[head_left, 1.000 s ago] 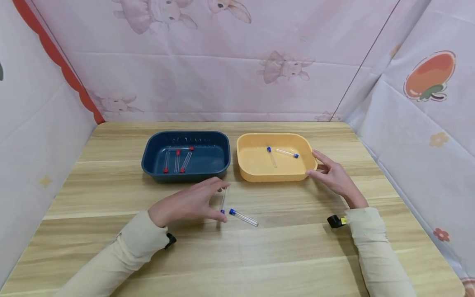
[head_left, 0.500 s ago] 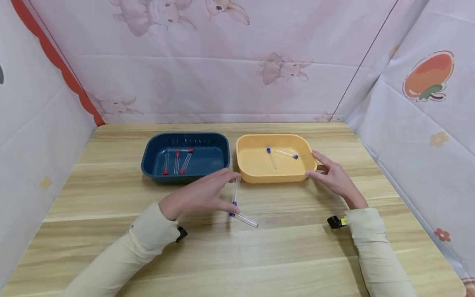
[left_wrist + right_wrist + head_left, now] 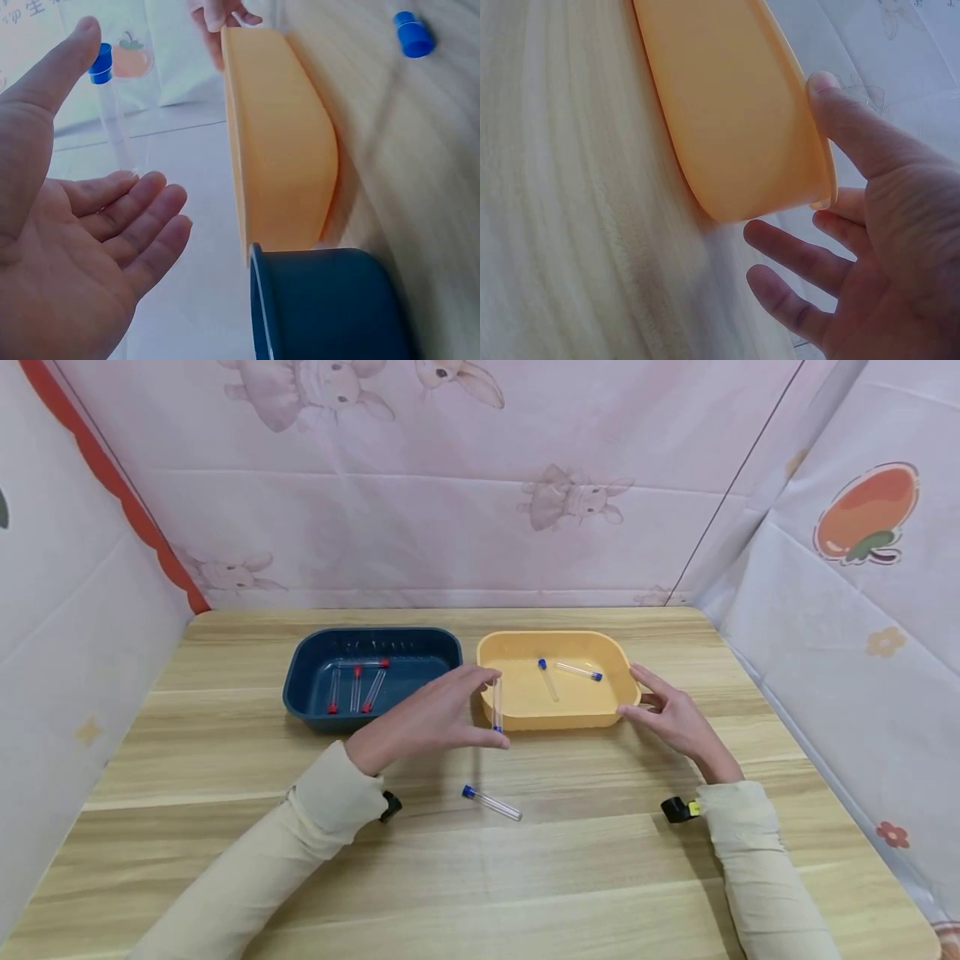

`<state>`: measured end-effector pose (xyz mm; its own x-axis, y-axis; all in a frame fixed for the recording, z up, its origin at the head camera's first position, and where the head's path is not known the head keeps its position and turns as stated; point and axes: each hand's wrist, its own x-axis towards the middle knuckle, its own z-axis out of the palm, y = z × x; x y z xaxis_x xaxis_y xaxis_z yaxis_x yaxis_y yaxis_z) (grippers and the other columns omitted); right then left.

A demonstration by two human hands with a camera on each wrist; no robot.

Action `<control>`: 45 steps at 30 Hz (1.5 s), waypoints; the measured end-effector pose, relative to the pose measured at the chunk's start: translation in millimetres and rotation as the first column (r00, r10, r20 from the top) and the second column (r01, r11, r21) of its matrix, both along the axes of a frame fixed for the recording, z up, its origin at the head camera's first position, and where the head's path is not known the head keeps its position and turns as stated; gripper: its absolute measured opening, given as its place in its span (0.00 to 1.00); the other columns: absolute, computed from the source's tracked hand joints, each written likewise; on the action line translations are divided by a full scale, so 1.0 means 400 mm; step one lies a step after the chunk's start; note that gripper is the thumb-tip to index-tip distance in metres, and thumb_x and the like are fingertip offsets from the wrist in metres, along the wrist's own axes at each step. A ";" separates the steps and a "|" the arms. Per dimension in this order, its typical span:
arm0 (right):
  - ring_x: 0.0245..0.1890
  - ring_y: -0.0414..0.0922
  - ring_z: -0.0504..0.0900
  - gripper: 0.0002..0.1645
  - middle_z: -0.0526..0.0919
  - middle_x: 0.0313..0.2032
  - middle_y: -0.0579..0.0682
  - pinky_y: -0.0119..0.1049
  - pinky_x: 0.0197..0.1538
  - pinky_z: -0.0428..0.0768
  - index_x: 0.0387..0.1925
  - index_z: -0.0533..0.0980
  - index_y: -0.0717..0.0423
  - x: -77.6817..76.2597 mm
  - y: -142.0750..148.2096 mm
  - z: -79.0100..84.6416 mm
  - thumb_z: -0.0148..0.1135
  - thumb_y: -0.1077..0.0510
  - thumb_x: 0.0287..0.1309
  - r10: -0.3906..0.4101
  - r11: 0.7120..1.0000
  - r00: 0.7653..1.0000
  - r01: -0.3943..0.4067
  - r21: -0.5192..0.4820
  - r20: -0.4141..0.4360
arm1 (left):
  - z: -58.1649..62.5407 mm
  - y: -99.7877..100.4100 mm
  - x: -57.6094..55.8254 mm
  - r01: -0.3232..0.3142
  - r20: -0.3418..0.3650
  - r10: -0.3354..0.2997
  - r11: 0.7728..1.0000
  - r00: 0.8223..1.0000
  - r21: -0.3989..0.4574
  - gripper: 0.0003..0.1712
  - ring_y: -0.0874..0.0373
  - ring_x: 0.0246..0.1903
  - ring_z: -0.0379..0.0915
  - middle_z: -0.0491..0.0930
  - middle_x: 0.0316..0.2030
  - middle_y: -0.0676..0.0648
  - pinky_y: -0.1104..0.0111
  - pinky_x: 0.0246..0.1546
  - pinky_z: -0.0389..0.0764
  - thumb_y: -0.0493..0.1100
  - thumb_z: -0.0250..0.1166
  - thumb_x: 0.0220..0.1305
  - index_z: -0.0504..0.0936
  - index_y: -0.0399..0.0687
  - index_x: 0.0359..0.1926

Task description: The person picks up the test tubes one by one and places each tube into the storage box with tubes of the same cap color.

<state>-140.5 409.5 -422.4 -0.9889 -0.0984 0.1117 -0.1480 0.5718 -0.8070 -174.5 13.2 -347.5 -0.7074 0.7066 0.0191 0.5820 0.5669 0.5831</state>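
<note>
My left hand (image 3: pixel 427 714) pinches a clear test tube with a blue cap (image 3: pixel 112 112) end to end, thumb at the cap and a fingertip at the other end. In the head view this tube overlaps the near left corner of the yellow tray (image 3: pixel 558 722). Two blue-capped test tubes lie inside that tray. My right hand (image 3: pixel 678 722) holds the tray's right end at the rim, thumb toward the near corner; its lower fingers spread free in the right wrist view. Another blue-capped test tube (image 3: pixel 492 803) lies on the table in front.
A dark blue tray (image 3: pixel 330 724) stands left of the yellow one, with several red-capped test tubes (image 3: pixel 372 691) in it. My left forearm crosses the near left of the wooden table (image 3: pixel 600 877). Printed cloth walls (image 3: pixel 420 543) enclose the back and sides.
My left hand has lifted the blue-capped test tube and carried it forward and right, from over the table to the yellow tray's near left corner. The right hand has stayed put.
</note>
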 end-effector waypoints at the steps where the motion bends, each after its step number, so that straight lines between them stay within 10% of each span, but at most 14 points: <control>1: 0.61 0.66 0.77 0.46 0.54 0.79 0.62 0.17 0.50 0.77 0.78 0.57 0.64 0.000 0.001 0.000 0.69 0.62 0.66 0.000 1.000 1.000 0.000 -0.001 -0.001 | 0.003 0.004 -0.003 -0.005 -0.001 0.005 1.000 1.000 0.010 0.57 0.48 0.63 0.70 0.72 0.66 0.43 0.53 0.63 0.76 0.67 0.77 0.55 0.65 0.45 0.76; 45: 0.61 0.66 0.78 0.47 0.55 0.78 0.64 0.17 0.49 0.77 0.79 0.56 0.62 -0.003 -0.001 -0.002 0.70 0.63 0.66 -0.001 1.000 1.000 0.001 -0.008 0.001 | -0.033 0.171 -0.165 -0.108 0.052 0.104 0.991 0.993 0.074 0.57 0.51 0.66 0.68 0.69 0.70 0.45 0.55 0.63 0.75 0.73 0.69 0.59 0.64 0.44 0.77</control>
<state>-141.6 409.0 -423.1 -0.9891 -0.0967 0.1111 -0.1465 0.5656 -0.8116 -240.4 81.4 -360.8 -0.7795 0.6254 0.0348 0.4916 0.5765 0.6526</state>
